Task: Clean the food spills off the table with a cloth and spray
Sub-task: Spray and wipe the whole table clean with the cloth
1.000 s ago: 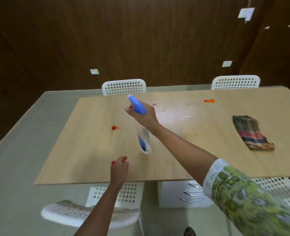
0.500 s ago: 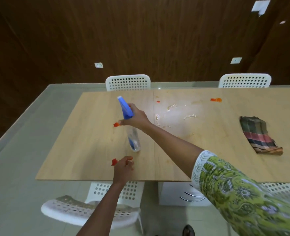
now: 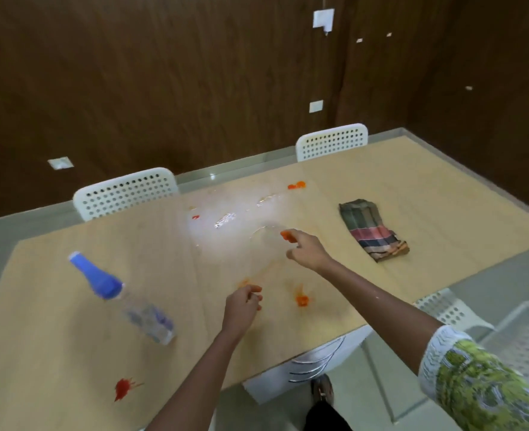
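Observation:
The spray bottle [image 3: 123, 298], clear with a blue head, stands by itself on the wooden table [image 3: 55, 353] at the left. Folded and striped, the cloth [image 3: 372, 231] lies at the right. My right hand [image 3: 303, 250] hovers over the middle of the table, left of the cloth, with loosely curled fingers and nothing in it. Nearer the front edge, my left hand [image 3: 241, 306] is loosely curled and holds nothing. Spills show as a red splat [image 3: 123, 388], an orange blob [image 3: 302, 300], orange bits [image 3: 296, 185] and a wet patch [image 3: 226, 219].
Two white perforated chairs [image 3: 126, 191] [image 3: 331, 141] stand at the table's far side, and another [image 3: 443, 309] at the near right. A white drawer unit [image 3: 303, 365] sits under the table's front edge. Dark wood walls close the room behind.
My right hand has let go of the spray bottle, which now stands on the table at the left. That hand has moved right towards the cloth. The view has swung.

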